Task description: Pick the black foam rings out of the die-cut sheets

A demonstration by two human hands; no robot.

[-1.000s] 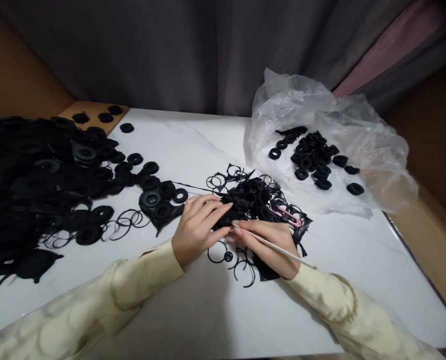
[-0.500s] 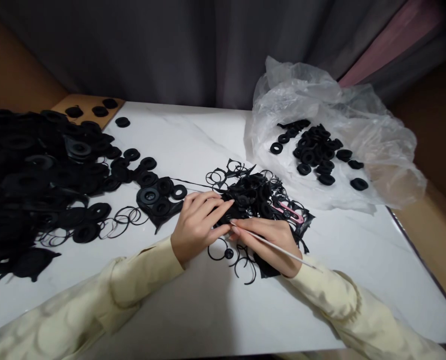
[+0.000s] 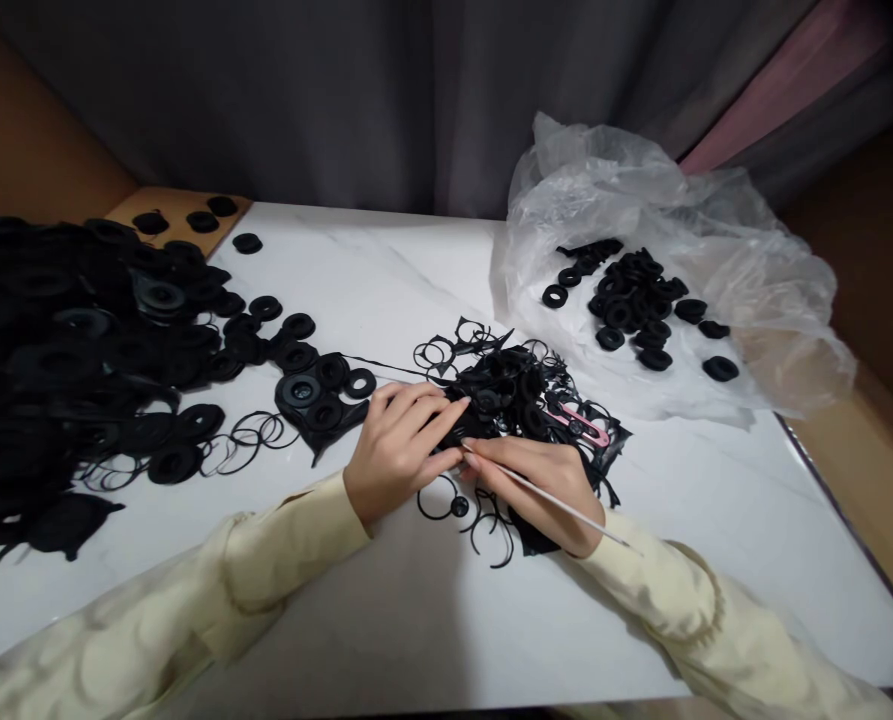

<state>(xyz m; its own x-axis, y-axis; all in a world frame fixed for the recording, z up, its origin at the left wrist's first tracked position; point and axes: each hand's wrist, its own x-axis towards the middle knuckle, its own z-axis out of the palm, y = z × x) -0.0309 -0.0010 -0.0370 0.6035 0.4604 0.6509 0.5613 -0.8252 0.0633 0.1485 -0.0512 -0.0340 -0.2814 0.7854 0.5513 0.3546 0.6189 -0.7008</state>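
My right hand (image 3: pixel 540 485) is closed on a thin white stick (image 3: pixel 551 495), which slants back over the wrist toward the sleeve. Its tip meets a black ribbed rubber piece (image 3: pixel 455 432) between the two hands. My left hand (image 3: pixel 405 440) grips that piece with bent fingers, which cover much of it. Just beyond the fingers lies a tangled heap of black rubber rings and scraps (image 3: pixel 502 385). A pink-handled tool (image 3: pixel 585 428) rests on the heap's right side. Thin black ring offcuts (image 3: pixel 491 535) lie below my hands.
A large pile of black rubber pieces (image 3: pixel 56 350) covers the left of the white table (image 3: pixel 386 620). At the back right, a clear plastic bag (image 3: pixel 776 300) has several black rubber rings (image 3: pixel 633 295) on it. A brown board (image 3: pixel 180 235) lies at the back left.
Both hands keep almost the same place and grip. The view has shifted very slightly; nothing else has visibly moved.
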